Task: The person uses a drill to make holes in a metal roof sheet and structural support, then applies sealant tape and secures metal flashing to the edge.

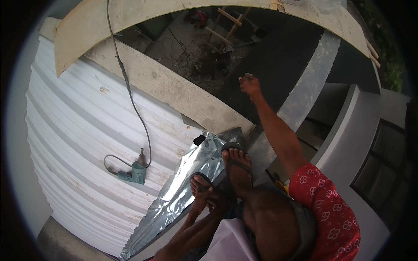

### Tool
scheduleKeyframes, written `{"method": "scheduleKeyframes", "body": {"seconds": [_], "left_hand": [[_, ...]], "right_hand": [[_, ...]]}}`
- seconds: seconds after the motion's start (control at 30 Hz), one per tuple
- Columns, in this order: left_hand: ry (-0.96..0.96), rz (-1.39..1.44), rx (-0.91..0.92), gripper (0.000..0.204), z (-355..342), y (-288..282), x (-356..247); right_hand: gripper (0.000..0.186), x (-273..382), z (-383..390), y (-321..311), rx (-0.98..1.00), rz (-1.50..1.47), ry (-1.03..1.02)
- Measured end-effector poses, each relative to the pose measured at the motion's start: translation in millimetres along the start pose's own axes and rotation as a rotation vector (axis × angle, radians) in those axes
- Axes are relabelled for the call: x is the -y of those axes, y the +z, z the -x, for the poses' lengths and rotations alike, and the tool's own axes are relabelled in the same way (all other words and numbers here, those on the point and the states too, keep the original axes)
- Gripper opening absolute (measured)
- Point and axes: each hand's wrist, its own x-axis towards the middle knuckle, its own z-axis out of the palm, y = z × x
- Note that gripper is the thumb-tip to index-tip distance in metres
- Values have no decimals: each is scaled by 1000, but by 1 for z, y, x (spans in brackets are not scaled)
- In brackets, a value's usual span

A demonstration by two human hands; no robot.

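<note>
The foil (173, 198) lies along the roof (87, 135), near the left hand (206, 199); it looks light, slippery and easily torn, best held by a folded edge. The right hand (249, 85) is curled; neither grip's contents can be told.

We are seeing a teal drill (138, 173), white roofing (87, 139), silver foil (174, 191) and a red sleeve (323, 211) with white flowers.

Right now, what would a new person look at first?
Probably the shiny silver foil, crumpled along the right edge of the white ribbed sheet. On that sheet, left of the foil, lies a blue-green corded drill. Then a red flowered sleeve, at the lower right.
</note>
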Motion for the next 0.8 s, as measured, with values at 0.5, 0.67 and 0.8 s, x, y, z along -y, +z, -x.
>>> {"method": "scheduleKeyframes", "body": {"seconds": [0.5,0.67,0.8], "left_hand": [[32,20,33,50,3,2,-3],[36,16,44,49,-1,0,5],[70,-30,1,50,-12,-7,19]], "right_hand": [[37,-39,144,-88,14,656,-677],[36,-39,156,-85,-21,668,-701],[34,-38,153,-77,-102,657,-836]]}}
